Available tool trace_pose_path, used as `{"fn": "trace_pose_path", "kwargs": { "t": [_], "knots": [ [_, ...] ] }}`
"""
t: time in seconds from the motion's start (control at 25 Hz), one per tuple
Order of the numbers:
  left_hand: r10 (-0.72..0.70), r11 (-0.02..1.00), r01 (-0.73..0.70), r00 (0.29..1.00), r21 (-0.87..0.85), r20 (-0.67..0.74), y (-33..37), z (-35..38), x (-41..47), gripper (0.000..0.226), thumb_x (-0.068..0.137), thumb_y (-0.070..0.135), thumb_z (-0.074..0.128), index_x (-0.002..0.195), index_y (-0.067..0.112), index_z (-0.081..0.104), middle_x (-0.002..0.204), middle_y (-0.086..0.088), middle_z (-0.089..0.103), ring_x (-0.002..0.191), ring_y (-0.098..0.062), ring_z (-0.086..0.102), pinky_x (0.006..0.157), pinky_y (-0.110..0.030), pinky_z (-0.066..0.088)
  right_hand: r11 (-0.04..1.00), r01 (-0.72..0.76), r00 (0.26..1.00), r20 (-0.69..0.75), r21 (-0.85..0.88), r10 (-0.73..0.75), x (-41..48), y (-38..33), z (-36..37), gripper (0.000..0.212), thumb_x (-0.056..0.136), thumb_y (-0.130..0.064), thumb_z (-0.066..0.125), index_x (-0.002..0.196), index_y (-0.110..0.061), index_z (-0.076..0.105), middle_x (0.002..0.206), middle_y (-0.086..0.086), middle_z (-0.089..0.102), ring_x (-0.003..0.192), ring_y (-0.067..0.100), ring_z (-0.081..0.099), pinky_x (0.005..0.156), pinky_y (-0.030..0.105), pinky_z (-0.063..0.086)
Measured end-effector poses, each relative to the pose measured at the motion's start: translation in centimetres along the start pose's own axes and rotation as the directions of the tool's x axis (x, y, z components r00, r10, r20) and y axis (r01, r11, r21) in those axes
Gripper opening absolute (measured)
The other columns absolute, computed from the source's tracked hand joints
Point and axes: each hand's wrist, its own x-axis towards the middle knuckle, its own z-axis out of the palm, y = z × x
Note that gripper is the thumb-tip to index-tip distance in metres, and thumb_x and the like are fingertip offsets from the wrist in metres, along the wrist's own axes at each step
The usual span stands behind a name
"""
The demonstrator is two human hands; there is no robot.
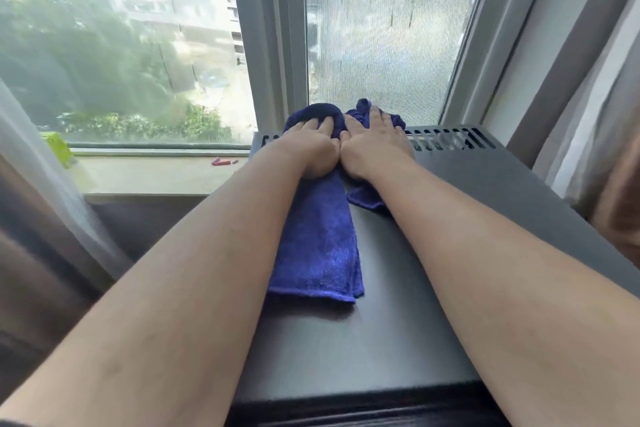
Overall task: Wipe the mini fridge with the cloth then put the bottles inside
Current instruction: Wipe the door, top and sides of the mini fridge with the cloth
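- Head view: both bare forearms reach forward over the dark top of the mini fridge. The left hand and right hand lie side by side at its far end, thumbs just beside each other.
- The left fingers lie close together, laid on the blue cloth. Just beyond their tips the cloth bunches into a rounded hump.
- The right fingers are straight and slightly spread, pressing down on a crumpled part of the same cloth. A small peak of fabric stands just left of the longest fingertip.
- From under the left palm the cloth trails back toward the person as a long folded strip. It lies flat on the fridge top between the 2 forearms, and a short flap shows beneath the right wrist.
- Just right of the right little finger, a row of vent slots runs along the fridge's back edge, partly covered by cloth and hands.
- Directly beyond the fingertips stands the window, with a grey upright frame ahead of the left fingers and a hazy pane ahead of the right ones.
- Left of the left fingers, a pale sill carries a small pink object.
- Farther left on the sill, a green object is partly hidden by a sheer curtain.
- Well right of the right fingers hang more curtains.
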Motion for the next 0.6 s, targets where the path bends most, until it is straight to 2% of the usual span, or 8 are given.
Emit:
{"fn": "trace_pose_path", "kwargs": {
  "t": [0.24,0.6],
  "knots": [
    [0.009,1.0,-0.009,0.999,-0.005,-0.037,1.5,0.8,-5.8,0.061,0.107,0.04,0.027,0.162,0.016,0.017,0.167,-0.016,0.018,0.155,-0.035,0.016,0.126,-0.048,0.013,0.998,0.039,0.999,-0.004,0.045,-0.039,-5.7,1.0,-0.3,0.053,0.106,-0.042,0.021,0.158,-0.033,0.02,0.169,0.011,-0.001,0.155,0.028,0.002,0.125,0.046,0.005],
    [-0.051,0.999,0.051,0.998,-0.012,-0.032,8.0,3.2,-21.2,0.065,0.107,0.043,0.027,0.163,0.017,0.007,0.169,-0.014,0.013,0.155,-0.034,0.013,0.126,-0.045,0.011,0.992,0.093,0.996,-0.009,0.08,-0.092,-20.4,4.2,-1.3,0.052,0.105,-0.044,0.021,0.156,-0.035,0.023,0.169,0.01,0.0,0.155,0.027,0.002,0.124,0.045,0.005]
  ]
}}
